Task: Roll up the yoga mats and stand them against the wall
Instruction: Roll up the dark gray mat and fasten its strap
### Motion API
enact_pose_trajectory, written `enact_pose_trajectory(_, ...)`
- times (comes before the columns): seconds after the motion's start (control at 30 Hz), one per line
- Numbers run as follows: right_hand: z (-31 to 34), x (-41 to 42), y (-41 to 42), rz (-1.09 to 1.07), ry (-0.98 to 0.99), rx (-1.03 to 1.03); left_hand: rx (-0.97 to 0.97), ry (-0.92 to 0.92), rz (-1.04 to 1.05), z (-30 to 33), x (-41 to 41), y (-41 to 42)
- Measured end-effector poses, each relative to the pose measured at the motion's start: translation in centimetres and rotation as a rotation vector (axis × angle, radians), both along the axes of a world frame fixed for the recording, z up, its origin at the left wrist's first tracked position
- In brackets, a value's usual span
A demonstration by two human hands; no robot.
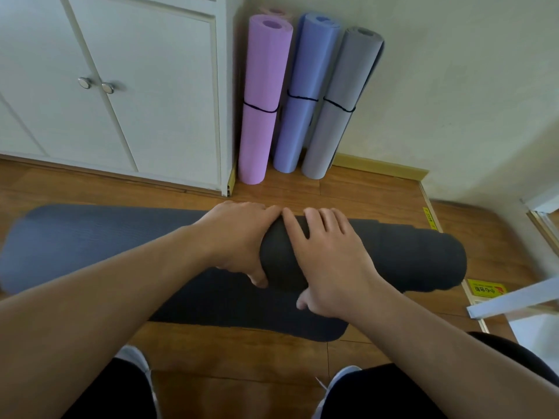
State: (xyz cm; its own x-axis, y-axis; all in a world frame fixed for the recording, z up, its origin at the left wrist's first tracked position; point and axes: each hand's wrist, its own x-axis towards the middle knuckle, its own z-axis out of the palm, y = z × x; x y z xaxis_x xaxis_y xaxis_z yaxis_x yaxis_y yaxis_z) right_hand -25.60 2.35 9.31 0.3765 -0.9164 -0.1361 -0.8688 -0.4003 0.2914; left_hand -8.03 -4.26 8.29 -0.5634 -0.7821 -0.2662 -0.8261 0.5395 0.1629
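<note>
A dark grey yoga mat (408,261) lies on the wooden floor, its right part wound into a thick roll and its left part (90,237) still flat. My left hand (239,237) grips the roll's left end, fingers over the top and thumb underneath. Beside it my right hand (326,261) wraps over the roll, thumb below. Three rolled mats stand against the wall behind: a pink one (263,98), a blue one (305,92) and a grey one (341,101), each tied with a black cord.
A white cabinet (121,86) with two round knobs stands at the back left. A yellow warning sticker (485,288) and a metal door threshold lie at the right. My knees and shoes show at the bottom edge.
</note>
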Motion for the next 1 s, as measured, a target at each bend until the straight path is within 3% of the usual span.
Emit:
enact_pose_trajectory(0.2,-0.7,-0.2,-0.6,0.056,-0.093,-0.029,0.035,-0.03,-0.001,0.9,0.7,0.3)
enact_pose_trajectory(0.57,-0.3,0.1,-1.7,-0.032,-0.196,0.105,-0.216,-0.022,0.001,-2.4,-1.3,3.4)
enact_pose_trajectory(0.77,2.8,-0.4,-1.1,0.045,-0.158,-0.123,-0.396,0.181,0.037,-1.3,-1.8,1.5)
enact_pose_trajectory(0.93,4.6,-1.1,1.9,0.025,-0.581,-0.504,-0.374,0.533,0.251,2.7,-1.0,-0.3)
enact_pose_trajectory(1.0,4.8,-1.5,2.2,-0.195,-0.832,-0.458,-0.304,0.66,0.347,4.1,-0.6,-0.4)
